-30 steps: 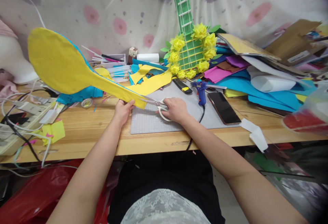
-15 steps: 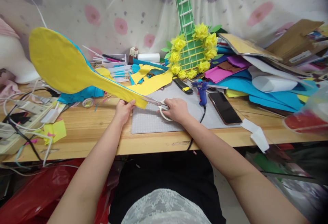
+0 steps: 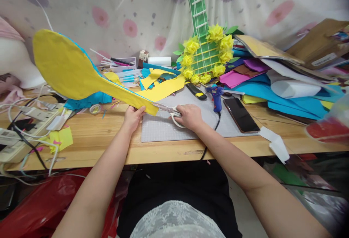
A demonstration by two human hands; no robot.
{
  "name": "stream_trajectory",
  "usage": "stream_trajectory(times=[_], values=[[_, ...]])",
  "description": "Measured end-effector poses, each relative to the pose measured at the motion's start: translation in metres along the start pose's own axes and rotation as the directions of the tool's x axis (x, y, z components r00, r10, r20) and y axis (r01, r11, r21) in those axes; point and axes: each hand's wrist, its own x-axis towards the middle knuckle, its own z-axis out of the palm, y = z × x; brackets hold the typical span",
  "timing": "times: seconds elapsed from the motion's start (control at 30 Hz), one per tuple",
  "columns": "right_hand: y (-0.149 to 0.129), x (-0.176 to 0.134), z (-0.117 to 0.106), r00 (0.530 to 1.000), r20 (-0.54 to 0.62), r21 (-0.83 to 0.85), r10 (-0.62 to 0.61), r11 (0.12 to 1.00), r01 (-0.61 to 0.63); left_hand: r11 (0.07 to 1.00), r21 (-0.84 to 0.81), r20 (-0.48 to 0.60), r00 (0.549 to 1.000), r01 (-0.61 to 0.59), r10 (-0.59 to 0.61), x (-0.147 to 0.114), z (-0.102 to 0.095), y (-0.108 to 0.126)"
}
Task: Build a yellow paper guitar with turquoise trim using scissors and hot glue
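Observation:
A flat yellow guitar-shaped cutout (image 3: 68,65) with a blue edge slants from upper left down to the middle of the table. My left hand (image 3: 133,117) is closed on its narrow neck, near the lower end, thumb on the yellow face. White-handled scissors (image 3: 170,110) sit in my right hand (image 3: 191,116), fingers wrapped round the loops. Their blades meet the end of the neck; whether they bite into it I cannot tell. Beneath the scissors lies a grey cutting mat (image 3: 158,130).
A green guitar shape (image 3: 203,54) ringed with yellow flowers leans at the back. On the mat are a utility knife (image 3: 195,91), a blue glue gun (image 3: 216,100) and a phone (image 3: 241,115). Coloured sheets (image 3: 294,96) pile up at right; a power strip (image 3: 29,136) with cables lies left.
The scissor blades look slightly more closed at the end of the yellow neck. Both hands keep their holds, and the whole view has shifted a little.

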Motion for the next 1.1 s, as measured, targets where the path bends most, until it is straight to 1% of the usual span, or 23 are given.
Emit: stream_trajectory(times=[0.2,0.33,0.53,0.7,0.83,0.97,1.1], values=[[0.001,0.0,0.003,1.0,-0.018,0.001,0.004,1.0,-0.004,1.0,-0.004,-0.007,1.0,0.002,-0.002,-0.001,0.001,0.001],[0.001,0.001,0.002,1.0,-0.009,-0.002,0.009,1.0,-0.009,1.0,-0.004,-0.022,1.0,0.006,-0.006,-0.001,0.001,0.001],[0.001,0.001,0.003,1.0,-0.016,-0.011,0.005,1.0,-0.005,1.0,0.02,0.003,1.0,-0.001,0.001,0.0,-0.001,-0.001],[0.003,0.001,0.005,1.0,-0.016,-0.007,0.013,1.0,-0.013,1.0,0.022,-0.003,1.0,0.0,0.0,0.0,0.0,-0.001],[0.003,0.001,0.002,1.0,0.017,-0.004,0.011,1.0,-0.011,1.0,0.019,-0.01,1.0,0.005,-0.004,-0.001,0.001,0.0],[0.0,0.003,-0.006,0.998,0.065,0.001,0.019,1.0,-0.019,1.0,0.014,-0.02,1.0,0.019,-0.019,-0.001,0.002,0.001],[-0.004,0.007,-0.014,0.992,0.127,0.016,0.025,1.0,-0.027,1.0,0.023,-0.011,1.0,0.008,-0.008,-0.002,0.003,0.002]])
